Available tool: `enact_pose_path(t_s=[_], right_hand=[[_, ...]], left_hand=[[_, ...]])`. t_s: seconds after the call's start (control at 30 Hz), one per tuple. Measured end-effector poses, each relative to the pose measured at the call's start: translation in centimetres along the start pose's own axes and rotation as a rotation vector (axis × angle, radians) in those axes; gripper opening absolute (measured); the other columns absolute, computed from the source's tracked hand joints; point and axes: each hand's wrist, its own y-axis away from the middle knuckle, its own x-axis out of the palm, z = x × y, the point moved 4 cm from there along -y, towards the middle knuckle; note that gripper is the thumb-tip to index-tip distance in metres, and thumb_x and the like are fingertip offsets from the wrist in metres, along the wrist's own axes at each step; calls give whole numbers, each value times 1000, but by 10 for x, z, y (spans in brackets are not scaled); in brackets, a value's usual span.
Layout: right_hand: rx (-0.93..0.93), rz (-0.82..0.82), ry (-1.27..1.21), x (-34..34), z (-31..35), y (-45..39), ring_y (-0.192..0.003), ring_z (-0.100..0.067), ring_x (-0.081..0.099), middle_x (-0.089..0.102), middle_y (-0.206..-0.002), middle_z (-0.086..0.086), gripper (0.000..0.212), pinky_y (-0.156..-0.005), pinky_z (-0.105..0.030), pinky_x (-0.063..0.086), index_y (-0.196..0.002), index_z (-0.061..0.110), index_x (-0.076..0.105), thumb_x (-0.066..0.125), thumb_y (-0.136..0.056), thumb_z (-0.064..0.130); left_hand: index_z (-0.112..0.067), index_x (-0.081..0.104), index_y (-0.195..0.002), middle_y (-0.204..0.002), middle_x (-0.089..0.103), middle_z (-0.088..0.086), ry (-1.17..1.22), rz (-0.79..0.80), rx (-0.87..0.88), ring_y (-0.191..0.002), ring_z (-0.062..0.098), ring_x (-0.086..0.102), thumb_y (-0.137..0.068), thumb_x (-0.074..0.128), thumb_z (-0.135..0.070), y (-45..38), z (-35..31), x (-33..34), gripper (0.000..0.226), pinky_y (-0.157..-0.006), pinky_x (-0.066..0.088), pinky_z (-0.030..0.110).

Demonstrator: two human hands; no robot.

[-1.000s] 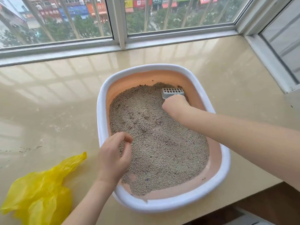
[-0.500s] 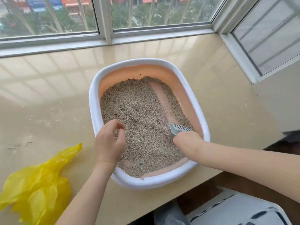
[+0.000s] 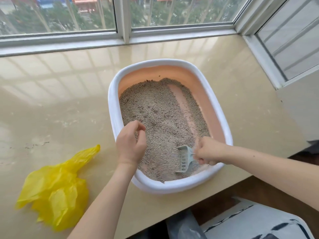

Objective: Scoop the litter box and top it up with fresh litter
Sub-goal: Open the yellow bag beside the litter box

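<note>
Nearest me, a yellow bag (image 3: 57, 185) is lying crumpled on the table (image 3: 51, 100). The right hand (image 3: 208, 150) is gripping the scoop (image 3: 184, 158) in the litter box (image 3: 222, 118)'s near corner, while the left hand (image 3: 130, 145) is hovering loosely curled, holding nothing, over the litter (image 3: 160, 114). A bare scraped strip is running toward the box's far end.

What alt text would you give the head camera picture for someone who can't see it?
A person's right hand grips a pale slotted scoop in the near end of a white-rimmed litter box on a beige counter by a window. The left hand hovers loosely curled over the litter, beside a crumpled yellow bag.
</note>
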Motion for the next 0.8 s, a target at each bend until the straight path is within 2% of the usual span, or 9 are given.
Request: enact_pose_path(t_s=[0.07, 0.17, 0.33, 0.5, 0.53, 0.6, 0.7, 0.8], right_hand=[[-16, 24, -161, 20, 1, -2, -31, -7, 34, 51, -48, 0, 3, -35, -17, 26, -86, 2, 59, 59, -89, 4], [-62, 38, -389, 52, 20, -10, -35, -5, 36, 55, -61, -5, 13, -35, -17, 28, -93, 0, 70, 59, -91, 6], [-17, 34, -794, 70, 58, -25, -33, -6, 31, 54, -59, -7, 12, -31, -17, 22, -92, -4, 67, 56, -92, 3], [33, 189, -1202, 54, 76, -29, -31, -3, 28, 50, -59, -7, 11, -26, -13, 19, -98, -4, 58, 48, -95, -1], [9, 161, -1173, 47, 76, -28, -31, -3, 29, 52, -62, -8, 11, -27, -12, 20, -97, -2, 59, 49, -95, 0], [-95, 13, -937, 26, 71, -21, -35, -5, 33, 55, -66, -10, 12, -31, -13, 25, -92, 2, 66, 55, -94, 5], [-377, -288, -352, -13, 67, -8, -40, -10, 30, 47, -56, -9, 27, -37, -10, 26, -80, -6, 67, 55, -94, 13], [-603, -507, 293, -42, 82, 1, -49, -14, 44, 50, -58, 1, 24, -40, -18, 24, -89, 7, 66, 45, -98, 14]], left_hand=[[-10, 60, -76, -73, 60, -3, -1, 4, 1, -70, 11, 51, -78, 47, -7, 0, 0, -1, 14, -62, 34, 21], [-12, 60, -77, -73, 60, -5, -12, 18, -1, -70, 11, 51, -78, 47, -7, 0, 1, 0, 14, -63, 35, 22], [-11, 59, -76, -73, 58, -6, -23, 23, 0, -70, 9, 48, -77, 47, -5, -1, 1, 1, 14, -61, 33, 19], [-13, 58, -75, -71, 57, -8, -46, 12, -5, -67, 6, 45, -77, 47, -5, -1, 0, 3, 13, -60, 32, 16], [-13, 58, -75, -71, 56, -8, -49, 8, -6, -67, 6, 45, -77, 47, -5, -1, 0, 3, 13, -59, 32, 16], [-13, 58, -76, -72, 56, -8, -43, 10, -5, -68, 7, 48, -78, 48, -5, 0, 0, 3, 13, -62, 36, 14], [-14, 58, -76, -72, 56, -8, -49, 18, -2, -70, 6, 49, -78, 48, -6, 0, 0, 3, 12, -65, 35, 10], [-17, 58, -77, -74, 57, -10, -65, 23, -1, -71, 5, 51, -79, 46, -14, 0, 2, 4, 13, -66, 38, 13]])
